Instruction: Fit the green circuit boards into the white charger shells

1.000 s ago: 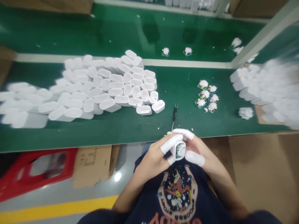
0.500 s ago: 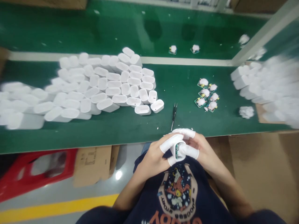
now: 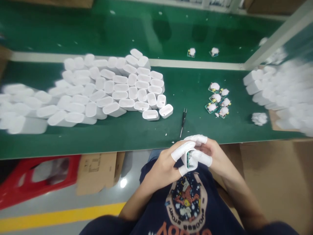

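Note:
In front of my chest, my left hand (image 3: 165,164) is wrapped round a white plastic housing (image 3: 194,166) whose open end faces up toward me. A green circuit board (image 3: 188,159) shows on edge inside that opening. My right hand (image 3: 212,153) grips the same housing from the other side, with one covered finger at the opening beside the board. White finger covers sit on several fingers of both hands. Black tweezers (image 3: 183,122) lie on the green bench just beyond my hands. How deep the board sits is hidden by the fingers.
Several white housings (image 3: 121,87) stand packed together on the left of the green bench (image 3: 137,135). To the right lie several circuit boards with white blobs (image 3: 215,98) and a white clump (image 3: 259,118). More white housings (image 3: 283,94) are piled at far right. Two boards rest on the back ledge.
Both hands and the housing sit slightly further right in the picture. The grip looks much the same, and the board stays in the opening.

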`<state>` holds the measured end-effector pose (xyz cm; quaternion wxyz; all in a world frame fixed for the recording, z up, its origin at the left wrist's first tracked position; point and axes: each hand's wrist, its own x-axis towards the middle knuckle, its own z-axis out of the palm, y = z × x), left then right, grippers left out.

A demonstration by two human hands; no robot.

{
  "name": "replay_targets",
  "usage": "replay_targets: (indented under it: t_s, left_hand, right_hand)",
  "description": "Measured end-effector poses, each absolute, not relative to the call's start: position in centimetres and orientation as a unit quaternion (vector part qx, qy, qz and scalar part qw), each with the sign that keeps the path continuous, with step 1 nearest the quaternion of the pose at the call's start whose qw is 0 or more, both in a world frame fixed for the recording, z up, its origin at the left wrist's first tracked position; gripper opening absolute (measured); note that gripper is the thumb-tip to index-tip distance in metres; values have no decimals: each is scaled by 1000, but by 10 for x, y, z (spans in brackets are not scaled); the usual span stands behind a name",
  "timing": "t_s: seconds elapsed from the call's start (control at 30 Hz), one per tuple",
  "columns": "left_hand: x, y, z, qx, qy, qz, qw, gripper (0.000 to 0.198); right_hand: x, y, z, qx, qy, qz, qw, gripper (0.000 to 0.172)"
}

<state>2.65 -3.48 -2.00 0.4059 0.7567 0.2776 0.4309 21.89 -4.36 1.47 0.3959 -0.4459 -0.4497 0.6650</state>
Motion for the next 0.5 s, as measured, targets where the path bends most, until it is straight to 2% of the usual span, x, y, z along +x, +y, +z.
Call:
replay_targets:
  t_s: [0.1, 0.23, 0.5]
  left_hand:
    - [28, -35, -22, 732, 293, 442, 429, 57]
    - [27, -32, -26, 718, 289, 435, 460, 60]
    - [21, -28, -21, 772, 268, 402, 412, 65]
  right_hand:
    - [225, -41, 11, -408, -436, 699, 395, 43]
    - [235, -41, 8, -345, -402, 766, 364, 55]
    - [225, -48, 16, -416, -421, 742, 314, 76]
